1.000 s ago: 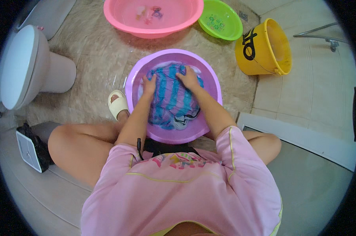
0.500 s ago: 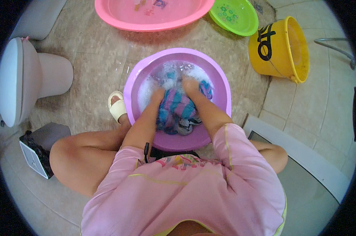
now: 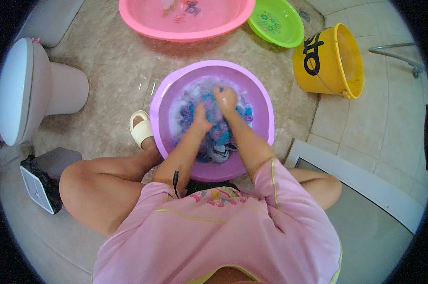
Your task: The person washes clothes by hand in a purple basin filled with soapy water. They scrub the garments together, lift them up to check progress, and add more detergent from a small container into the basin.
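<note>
A purple basin (image 3: 159, 90) stands in front of me, holding sudsy water and wet laundry. In it lies a blue and purple striped garment (image 3: 218, 130), bunched up and partly under foam. My left hand (image 3: 202, 118) is closed on a fold of this garment near the basin's middle. Just beyond it and to the right, my right hand (image 3: 227, 99) grips another part of the cloth, its fingers curled. Motion blurs the fingertips and the cloth between the hands. A black and white piece of fabric (image 3: 220, 154) rests at the basin's near side.
Beyond the basin are a pink tub (image 3: 195, 33) with water and a green basin (image 3: 281, 32). A yellow bucket (image 3: 318, 64) stands at the far right by the tiled wall. To the left are a white toilet (image 3: 65, 90) and a small lined bin (image 3: 57, 163).
Both hands have come up out of the foam and closer together, pulling the striped garment between them. The cloth has bunched toward the basin's middle. The view has shifted slightly.
</note>
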{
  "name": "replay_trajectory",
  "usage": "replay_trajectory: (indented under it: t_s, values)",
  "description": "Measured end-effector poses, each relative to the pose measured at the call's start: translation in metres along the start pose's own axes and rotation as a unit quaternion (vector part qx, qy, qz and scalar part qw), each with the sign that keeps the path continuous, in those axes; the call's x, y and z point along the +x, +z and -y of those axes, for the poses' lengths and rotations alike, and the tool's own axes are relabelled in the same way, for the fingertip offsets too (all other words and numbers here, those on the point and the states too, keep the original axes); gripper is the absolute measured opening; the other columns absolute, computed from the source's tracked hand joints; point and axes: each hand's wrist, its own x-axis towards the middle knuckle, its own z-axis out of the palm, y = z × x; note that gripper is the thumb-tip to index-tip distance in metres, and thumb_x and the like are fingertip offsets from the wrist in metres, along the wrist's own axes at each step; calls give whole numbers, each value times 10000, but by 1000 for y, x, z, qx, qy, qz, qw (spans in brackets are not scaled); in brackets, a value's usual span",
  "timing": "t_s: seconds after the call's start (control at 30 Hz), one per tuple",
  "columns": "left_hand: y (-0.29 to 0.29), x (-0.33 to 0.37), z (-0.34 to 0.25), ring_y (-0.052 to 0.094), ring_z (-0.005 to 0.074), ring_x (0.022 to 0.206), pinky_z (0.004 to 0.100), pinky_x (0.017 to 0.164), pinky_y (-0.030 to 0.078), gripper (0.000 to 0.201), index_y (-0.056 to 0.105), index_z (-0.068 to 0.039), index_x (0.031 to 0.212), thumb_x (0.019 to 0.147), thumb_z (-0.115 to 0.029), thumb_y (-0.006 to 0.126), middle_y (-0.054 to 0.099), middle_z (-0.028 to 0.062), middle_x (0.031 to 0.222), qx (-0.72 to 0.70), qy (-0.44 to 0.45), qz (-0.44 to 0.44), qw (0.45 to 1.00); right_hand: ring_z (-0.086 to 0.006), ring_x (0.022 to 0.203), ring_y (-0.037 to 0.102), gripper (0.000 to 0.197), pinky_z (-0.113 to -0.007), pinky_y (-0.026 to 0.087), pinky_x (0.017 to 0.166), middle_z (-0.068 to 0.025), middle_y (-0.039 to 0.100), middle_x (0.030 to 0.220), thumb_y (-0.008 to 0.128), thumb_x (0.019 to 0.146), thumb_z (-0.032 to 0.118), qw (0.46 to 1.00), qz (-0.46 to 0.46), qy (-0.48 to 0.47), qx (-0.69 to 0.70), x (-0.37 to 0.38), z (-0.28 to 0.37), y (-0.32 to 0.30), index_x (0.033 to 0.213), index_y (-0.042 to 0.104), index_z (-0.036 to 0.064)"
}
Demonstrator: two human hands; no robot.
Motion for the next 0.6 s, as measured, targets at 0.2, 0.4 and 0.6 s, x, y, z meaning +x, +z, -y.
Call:
replay_trajectory:
  t_s: [0.2,0.4,0.6]
  values:
    - [-4,-9,-18,531,240,916,413,826,413,373,534,-96,1031,821,-370,393,558,93,1013,-11,2,-40,999,-381,689,551,230,-434,432,640,-207,567,707,544,703,267,989,3,-144,25,-92,31,16,733,568,40]
    - [8,-28,-29,511,266,984,428,865,393,460,508,-75,1091,825,-421,361,530,111,1093,29,5,-45,999,-370,785,561,299,-434,446,701,-211,588,856,547,727,306,1000,-3,1,0,0,3,9,861,583,41]
    - [-18,-27,-36,443,381,1057,460,907,334,541,363,10,1217,795,-282,533,409,298,1169,607,379,-323,619,-388,957,466,252,-444,335,866,-225,507,1027,488,785,266,955,-15,-292,-47,9,-32,44,858,570,39]
